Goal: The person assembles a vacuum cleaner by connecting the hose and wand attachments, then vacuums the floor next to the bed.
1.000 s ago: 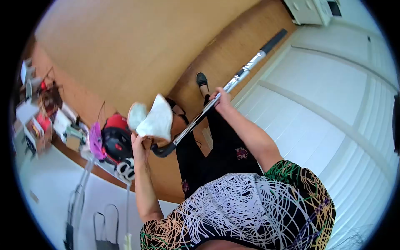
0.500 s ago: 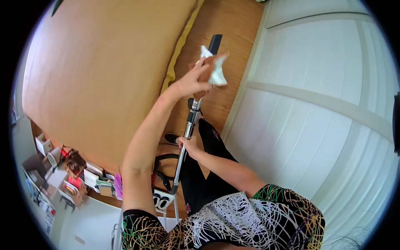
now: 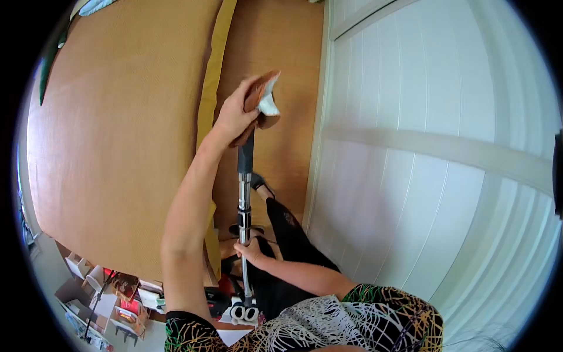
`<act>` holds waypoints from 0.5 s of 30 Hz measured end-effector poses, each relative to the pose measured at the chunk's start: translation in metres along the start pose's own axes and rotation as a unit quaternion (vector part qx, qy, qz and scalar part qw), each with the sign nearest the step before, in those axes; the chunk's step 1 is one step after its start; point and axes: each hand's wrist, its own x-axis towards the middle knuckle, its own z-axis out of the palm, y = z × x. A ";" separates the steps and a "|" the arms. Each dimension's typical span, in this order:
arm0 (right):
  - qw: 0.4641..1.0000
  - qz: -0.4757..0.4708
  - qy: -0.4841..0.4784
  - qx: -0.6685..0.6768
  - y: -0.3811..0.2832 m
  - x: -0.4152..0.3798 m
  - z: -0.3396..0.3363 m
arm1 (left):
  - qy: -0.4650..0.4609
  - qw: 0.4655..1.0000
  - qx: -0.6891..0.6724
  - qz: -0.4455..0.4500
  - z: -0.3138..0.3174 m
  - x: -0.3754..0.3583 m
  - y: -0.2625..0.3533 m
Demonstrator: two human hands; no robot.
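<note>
My left hand (image 3: pixel 234 114) is closed on a brown and white cloth (image 3: pixel 268 103), bunched at the black end (image 3: pixel 246 154) of a metal tube. Lower down, my right hand (image 3: pixel 251 250) grips the silver tube (image 3: pixel 244 193), its fingers wrapped round the shaft below a black collar. The tube runs upright through the view, from the cloth down to a white and black part (image 3: pixel 244 313) near my body. The cloth hides the tube's tip.
A bed with a tan cover (image 3: pixel 123 135) fills the left side. White panelled doors (image 3: pixel 404 193) stand on the right, with a strip of wooden floor (image 3: pixel 270 53) between. Shelves with books and boxes (image 3: pixel 126 311) are at the lower left. My feet are on the floor.
The cloth and my left hand have moved left in the view, off the tube's lower part to its black end. My right hand and the tube also appear further left and lower.
</note>
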 end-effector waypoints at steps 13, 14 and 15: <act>1.000 0.004 0.006 -0.011 0.012 -0.016 -0.017 | 0.056 0.956 -0.192 -0.214 0.029 -0.015 -0.024; 1.000 0.001 0.013 0.013 0.007 -0.016 -0.018 | 0.065 0.955 -0.230 -0.176 0.039 -0.027 -0.022; 0.999 -0.002 0.020 0.037 0.005 -0.013 -0.020 | 0.075 0.951 -0.268 -0.136 0.049 -0.038 -0.023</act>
